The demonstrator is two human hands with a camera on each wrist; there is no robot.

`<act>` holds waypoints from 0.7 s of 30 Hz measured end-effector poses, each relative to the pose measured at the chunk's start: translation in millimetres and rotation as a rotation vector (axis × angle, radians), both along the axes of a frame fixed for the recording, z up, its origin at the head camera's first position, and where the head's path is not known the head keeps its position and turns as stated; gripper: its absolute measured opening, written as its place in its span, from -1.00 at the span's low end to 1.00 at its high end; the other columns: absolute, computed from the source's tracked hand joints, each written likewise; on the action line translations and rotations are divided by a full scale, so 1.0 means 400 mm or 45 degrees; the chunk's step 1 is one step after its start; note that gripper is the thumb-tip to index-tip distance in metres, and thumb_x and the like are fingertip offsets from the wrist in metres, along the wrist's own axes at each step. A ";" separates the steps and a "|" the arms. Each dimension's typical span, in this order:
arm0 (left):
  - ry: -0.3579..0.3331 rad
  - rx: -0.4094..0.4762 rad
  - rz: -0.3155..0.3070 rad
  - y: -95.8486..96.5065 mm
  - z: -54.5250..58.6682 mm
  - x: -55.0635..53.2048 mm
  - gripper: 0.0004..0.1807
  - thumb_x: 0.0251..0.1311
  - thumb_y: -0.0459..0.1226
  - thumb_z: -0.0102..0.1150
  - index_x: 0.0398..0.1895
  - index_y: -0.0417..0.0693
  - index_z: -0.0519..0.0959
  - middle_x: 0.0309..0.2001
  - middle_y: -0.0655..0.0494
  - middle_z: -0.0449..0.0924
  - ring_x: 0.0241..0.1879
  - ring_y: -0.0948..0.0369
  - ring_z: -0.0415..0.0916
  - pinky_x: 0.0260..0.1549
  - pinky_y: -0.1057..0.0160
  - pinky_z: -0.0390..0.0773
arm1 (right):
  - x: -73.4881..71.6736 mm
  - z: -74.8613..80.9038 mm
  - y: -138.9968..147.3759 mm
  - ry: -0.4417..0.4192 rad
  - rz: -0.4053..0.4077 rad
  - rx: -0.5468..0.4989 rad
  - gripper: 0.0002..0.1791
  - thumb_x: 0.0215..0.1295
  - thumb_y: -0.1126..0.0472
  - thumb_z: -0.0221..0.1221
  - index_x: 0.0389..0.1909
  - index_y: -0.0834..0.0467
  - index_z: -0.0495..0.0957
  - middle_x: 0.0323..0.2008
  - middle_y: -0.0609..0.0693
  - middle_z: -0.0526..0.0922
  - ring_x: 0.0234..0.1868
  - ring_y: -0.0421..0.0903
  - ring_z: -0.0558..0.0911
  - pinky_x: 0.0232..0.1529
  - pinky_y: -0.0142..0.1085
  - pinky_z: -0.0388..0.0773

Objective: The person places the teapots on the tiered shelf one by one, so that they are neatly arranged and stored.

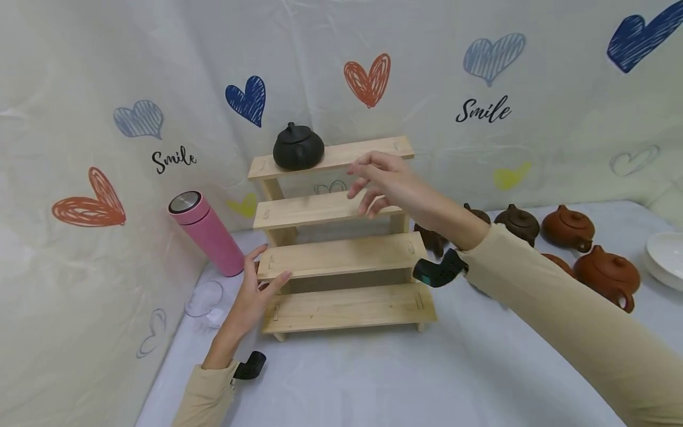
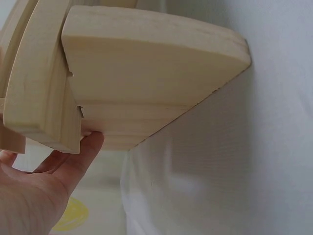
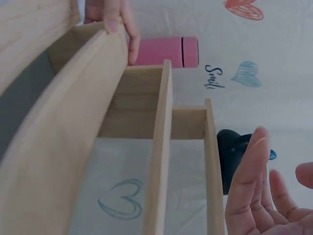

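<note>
A pale wooden stepped rack (image 1: 341,256) with several shelves stands on the white-covered table. My left hand (image 1: 255,292) grips the left end of its second shelf from the bottom, thumb on top; in the left wrist view fingers (image 2: 83,159) reach under the board. A black lidded teapot (image 1: 299,148) sits on the left part of the top shelf. My right hand (image 1: 385,181) hovers in front of the upper shelves' right half, fingers loosely bent and holding nothing. In the right wrist view it overlaps the black teapot (image 3: 234,152).
Several brown and reddish teapots (image 1: 607,274) stand on the table at the right, partly behind the right arm. White dishes (image 1: 667,255) lie at the far right. A pink thermos (image 1: 210,234) and clear glassware (image 1: 205,299) are left of the rack. A printed cloth hangs behind.
</note>
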State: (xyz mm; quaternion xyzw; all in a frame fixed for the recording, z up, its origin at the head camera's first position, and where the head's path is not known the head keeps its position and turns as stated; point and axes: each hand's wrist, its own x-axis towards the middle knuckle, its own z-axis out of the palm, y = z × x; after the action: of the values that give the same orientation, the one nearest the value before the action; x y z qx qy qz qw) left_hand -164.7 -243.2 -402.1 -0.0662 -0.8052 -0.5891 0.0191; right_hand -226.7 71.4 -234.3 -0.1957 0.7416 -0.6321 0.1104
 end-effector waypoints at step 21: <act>-0.004 0.020 0.006 -0.002 -0.001 0.001 -0.05 0.42 -0.24 0.30 0.64 0.01 -0.15 0.42 -0.29 0.17 0.38 -0.10 0.31 0.38 -0.20 0.26 | 0.253 -0.350 0.489 -0.035 -0.258 0.326 -0.73 0.71 0.18 -0.06 0.17 0.29 0.38 -0.27 0.11 0.69 -0.44 0.02 0.66 -0.48 -0.22 0.63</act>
State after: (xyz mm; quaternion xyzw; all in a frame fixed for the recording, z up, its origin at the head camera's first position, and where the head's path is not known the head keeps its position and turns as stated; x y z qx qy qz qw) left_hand -164.4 -244.0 -402.6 -0.0632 -0.8008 -0.5953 0.0197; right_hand -125.5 266.8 -374.2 -0.0956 0.8305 -0.5429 0.0802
